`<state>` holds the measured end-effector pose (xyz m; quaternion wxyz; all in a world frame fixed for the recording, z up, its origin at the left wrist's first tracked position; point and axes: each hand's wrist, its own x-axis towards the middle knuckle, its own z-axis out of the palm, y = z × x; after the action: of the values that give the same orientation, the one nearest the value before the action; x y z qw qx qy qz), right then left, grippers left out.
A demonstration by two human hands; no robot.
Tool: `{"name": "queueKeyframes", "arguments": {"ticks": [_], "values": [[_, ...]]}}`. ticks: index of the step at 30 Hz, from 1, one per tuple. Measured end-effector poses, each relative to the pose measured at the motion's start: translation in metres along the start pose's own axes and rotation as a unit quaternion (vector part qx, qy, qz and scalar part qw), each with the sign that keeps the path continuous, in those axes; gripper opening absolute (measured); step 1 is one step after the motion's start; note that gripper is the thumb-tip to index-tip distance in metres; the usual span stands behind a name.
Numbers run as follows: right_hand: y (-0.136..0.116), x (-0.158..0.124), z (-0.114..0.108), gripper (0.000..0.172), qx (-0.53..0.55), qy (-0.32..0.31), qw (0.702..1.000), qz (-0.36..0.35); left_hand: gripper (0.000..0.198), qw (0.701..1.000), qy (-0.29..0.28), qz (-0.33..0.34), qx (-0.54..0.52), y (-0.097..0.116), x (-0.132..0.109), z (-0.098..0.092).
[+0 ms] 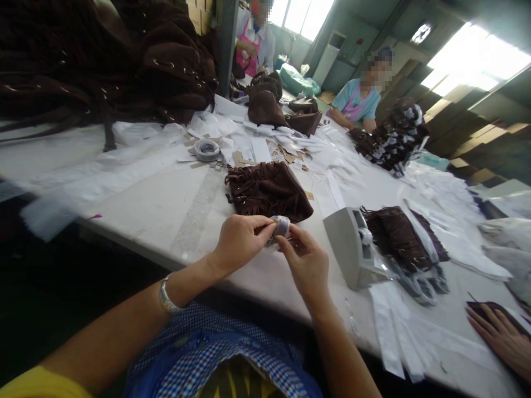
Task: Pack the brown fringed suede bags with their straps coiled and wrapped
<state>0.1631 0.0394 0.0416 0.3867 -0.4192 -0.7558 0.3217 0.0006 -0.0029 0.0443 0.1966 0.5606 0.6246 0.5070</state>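
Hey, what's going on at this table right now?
A person's left hand and right hand pinch a small tape roll above the near edge of the table. A brown fringed bag lies just beyond, a grey dispenser to its right. At the far right rests another person's hand; co-workers are at the far end.

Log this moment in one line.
left hand: grips small pale roll; right hand: pinches it; behind: brown fringed bag; beside: grey dispenser

fringed bag [267,190] is seen as brown suede-like cloth, matt | tape roll [282,226] glossy, translucent | counter [157,204] smooth, matt, pale | tape dispenser [352,246] grey matt plastic | bracelet [166,296] shiny metal | paper strips [390,331] white, matt
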Motion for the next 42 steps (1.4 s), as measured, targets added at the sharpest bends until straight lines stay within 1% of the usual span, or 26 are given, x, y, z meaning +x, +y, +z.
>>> {"name": "queueKeyframes", "arguments": {"ticks": [4, 6, 10, 12, 14, 16, 19, 22, 24, 26, 28, 30, 32, 34, 35, 37, 39, 40, 42], "values": [[0.0, 0.001, 0.001, 0.028, 0.063, -0.024, 0.998, 0.004, 0.022, 1.0, 0.001, -0.005, -0.021, 0.002, 0.001, -0.002], [-0.001, 0.001, 0.003, 0.026, 0.074, -0.028, 0.997, 0.007, 0.019, 0.999, 0.0, -0.004, -0.037, 0.002, 0.002, -0.003], [-0.001, -0.001, 0.008, 0.024, 0.05, -0.008, 0.999, 0.015, 0.019, 0.997, -0.009, -0.023, -0.073, 0.002, 0.003, -0.003], [0.001, 0.0, 0.009, 0.025, 0.09, 0.0, 0.995, 0.036, 0.023, 0.991, -0.028, -0.033, -0.128, 0.002, 0.001, -0.001], [0.004, 0.0, 0.011, 0.028, 0.161, 0.004, 0.985, 0.069, 0.028, 0.98, -0.057, -0.033, -0.186, 0.0, -0.001, 0.001], [0.008, 0.001, 0.012, 0.03, 0.227, 0.01, 0.968, 0.102, 0.032, 0.976, -0.075, -0.014, -0.203, -0.004, -0.004, 0.003], [0.014, 0.002, 0.016, 0.028, 0.31, 0.008, 0.941, 0.136, 0.036, 0.986, -0.067, 0.034, -0.147, -0.013, -0.006, 0.005], [0.018, 0.003, 0.021, 0.029, 0.358, 0.002, 0.92, 0.158, 0.033, 0.989, -0.083, 0.056, -0.107, -0.019, -0.003, 0.005], [0.019, 0.003, 0.021, 0.031, 0.347, 0.004, 0.924, 0.159, 0.031, 0.99, -0.091, 0.063, -0.084, -0.02, -0.002, 0.006], [0.018, 0.003, 0.019, 0.032, 0.298, 0.009, 0.944, 0.14, 0.031, 0.992, -0.082, 0.081, -0.05, -0.019, 0.0, 0.007], [0.016, 0.004, 0.013, 0.03, 0.213, 0.013, 0.971, 0.103, 0.032, 0.991, -0.078, 0.107, -0.006, -0.017, 0.0, 0.009], [0.014, 0.005, 0.007, 0.025, 0.113, 0.019, 0.992, 0.058, 0.033, 0.986, -0.084, 0.134, 0.044, -0.015, 0.001, 0.01], [0.012, 0.006, 0.002, 0.02, 0.036, 0.025, 0.999, 0.022, 0.035, 0.979, -0.096, 0.157, 0.085, -0.014, 0.003, 0.011], [0.011, 0.006, 0.001, 0.019, 0.015, 0.026, 0.999, 0.012, 0.035, 0.975, -0.104, 0.173, 0.096, -0.013, 0.004, 0.01], [0.011, 0.007, 0.001, 0.019, 0.029, 0.023, 0.999, 0.021, 0.035, 0.974, -0.106, 0.177, 0.093, -0.013, 0.005, 0.01], [0.01, 0.007, 0.004, 0.023, 0.097, 0.01, 0.993, 0.059, 0.035, 0.976, -0.103, 0.179, 0.077, -0.014, 0.007, 0.009], [0.01, 0.008, 0.009, 0.029, 0.196, 0.001, 0.975, 0.107, 0.033, 0.981, -0.093, 0.164, 0.053, -0.015, 0.008, 0.008], [0.01, 0.008, 0.012, 0.032, 0.242, 0.0, 0.962, 0.129, 0.031, 0.985, -0.085, 0.144, 0.036, -0.016, 0.008, 0.008], [0.011, 0.009, 0.016, 0.033, 0.314, -0.002, 0.934, 0.168, 0.031, 0.994, -0.068, 0.084, -0.014, -0.019, 0.007, 0.007]]}}
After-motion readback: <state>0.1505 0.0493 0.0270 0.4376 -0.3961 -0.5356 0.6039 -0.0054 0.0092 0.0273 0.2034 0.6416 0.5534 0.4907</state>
